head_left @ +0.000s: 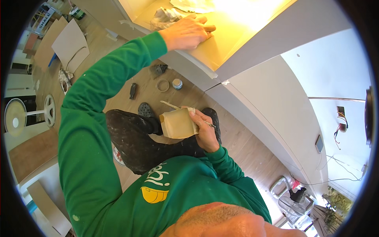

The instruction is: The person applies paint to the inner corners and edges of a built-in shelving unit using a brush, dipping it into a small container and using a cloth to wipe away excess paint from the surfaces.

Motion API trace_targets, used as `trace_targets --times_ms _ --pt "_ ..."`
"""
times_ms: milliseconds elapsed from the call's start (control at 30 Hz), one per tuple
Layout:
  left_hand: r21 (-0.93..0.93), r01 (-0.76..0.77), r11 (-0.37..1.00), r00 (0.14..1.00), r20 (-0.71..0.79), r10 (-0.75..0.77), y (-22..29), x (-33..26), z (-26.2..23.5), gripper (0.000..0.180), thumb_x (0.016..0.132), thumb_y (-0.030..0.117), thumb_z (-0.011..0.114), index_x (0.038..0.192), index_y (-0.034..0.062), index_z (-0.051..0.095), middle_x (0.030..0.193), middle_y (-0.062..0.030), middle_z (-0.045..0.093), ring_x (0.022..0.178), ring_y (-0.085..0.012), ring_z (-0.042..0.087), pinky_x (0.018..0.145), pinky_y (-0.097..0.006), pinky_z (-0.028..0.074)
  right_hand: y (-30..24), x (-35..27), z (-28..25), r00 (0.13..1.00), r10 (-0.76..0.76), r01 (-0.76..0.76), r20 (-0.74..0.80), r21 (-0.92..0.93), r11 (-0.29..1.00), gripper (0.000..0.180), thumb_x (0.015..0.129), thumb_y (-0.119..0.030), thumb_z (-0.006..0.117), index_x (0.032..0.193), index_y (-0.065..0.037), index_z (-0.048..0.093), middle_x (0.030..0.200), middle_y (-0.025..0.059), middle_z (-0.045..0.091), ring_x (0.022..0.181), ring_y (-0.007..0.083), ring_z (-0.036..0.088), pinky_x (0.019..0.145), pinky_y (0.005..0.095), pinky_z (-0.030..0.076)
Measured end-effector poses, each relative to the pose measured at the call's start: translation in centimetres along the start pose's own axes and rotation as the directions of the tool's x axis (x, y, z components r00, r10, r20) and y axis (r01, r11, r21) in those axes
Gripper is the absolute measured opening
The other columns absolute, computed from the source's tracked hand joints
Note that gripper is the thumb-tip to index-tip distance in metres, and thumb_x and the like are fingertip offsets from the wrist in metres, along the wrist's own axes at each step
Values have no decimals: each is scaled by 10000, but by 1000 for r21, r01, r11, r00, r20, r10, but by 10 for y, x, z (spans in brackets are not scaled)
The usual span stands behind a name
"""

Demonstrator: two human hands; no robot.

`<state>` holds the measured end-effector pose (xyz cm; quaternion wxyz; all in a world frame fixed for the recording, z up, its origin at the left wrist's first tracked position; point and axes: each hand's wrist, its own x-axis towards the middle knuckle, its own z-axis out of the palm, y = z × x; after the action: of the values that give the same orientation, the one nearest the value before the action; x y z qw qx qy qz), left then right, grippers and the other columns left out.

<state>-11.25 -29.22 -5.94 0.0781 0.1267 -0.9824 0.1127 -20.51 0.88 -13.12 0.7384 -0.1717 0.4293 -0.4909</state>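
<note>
My left hand (187, 32) reaches up into the brightly lit niche (225, 45), its fingers bent down at the bottom surface. A small dark bit shows by the fingertips, but I cannot make out what it is. Beside that hand lies a crumpled whitish cloth or paper (164, 18). In front of my body, my right hand (207, 132) grips an open beige carton (179, 123), thumb on its rim. A thin pale stick-like tool (169, 104) sticks out past the carton's far side; what seems its other end shows by my right fingers.
On the wood floor are a ring of tape (162, 85), a small round jar (177, 83) and a black object (133, 91). A long white cabinet front (260, 98) runs along the right. Board sheets (71, 43) and a white pedestal fan (15, 118) stand left.
</note>
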Motion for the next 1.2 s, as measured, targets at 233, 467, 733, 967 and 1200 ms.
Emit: trace_targets --times_ms 233,467,733,967,1200 --pt "-135 394 909 902 246 -355 -63 -23 -12 170 827 141 612 875 32 733 925 -111 671 896 -347 641 803 -466 502 0 -2 -6 999 -19 20 -33 25 999 384 1043 -236 574 1302 41 634 1158 74 706 1032 128 657 934 265 495" --pt "-348 352 869 933 204 -296 -28 20 -7 217 849 233 660 813 28 721 961 -89 681 910 -337 647 788 -444 499 1 8 -4 999 -24 25 -33 19 1000 388 1047 -240 567 1310 40 627 1166 72 706 1037 127 657 940 262 494" --pt "-330 389 860 917 231 -326 -41 33 -2 197 821 199 652 776 13 698 870 -97 670 849 -340 643 729 -461 490 2 10 -4 999 -8 8 -38 0 1000 395 1047 -233 555 1328 38 618 1185 79 700 1061 131 649 950 260 485" --pt "-492 330 805 944 153 -293 -26 31 0 221 766 192 659 677 -6 619 787 -140 640 768 -354 620 689 -469 464 6 8 -8 998 -19 20 -61 16 1000 395 1043 -228 562 1328 39 621 1183 84 703 1060 135 649 955 264 483" --pt "-436 379 816 925 201 -322 -53 32 -3 265 756 177 645 616 -8 516 591 -186 536 606 -360 563 585 -491 396 -3 2 -8 997 -55 56 -54 26 998 380 1044 -220 559 1314 40 627 1169 83 705 1047 133 654 944 258 489"
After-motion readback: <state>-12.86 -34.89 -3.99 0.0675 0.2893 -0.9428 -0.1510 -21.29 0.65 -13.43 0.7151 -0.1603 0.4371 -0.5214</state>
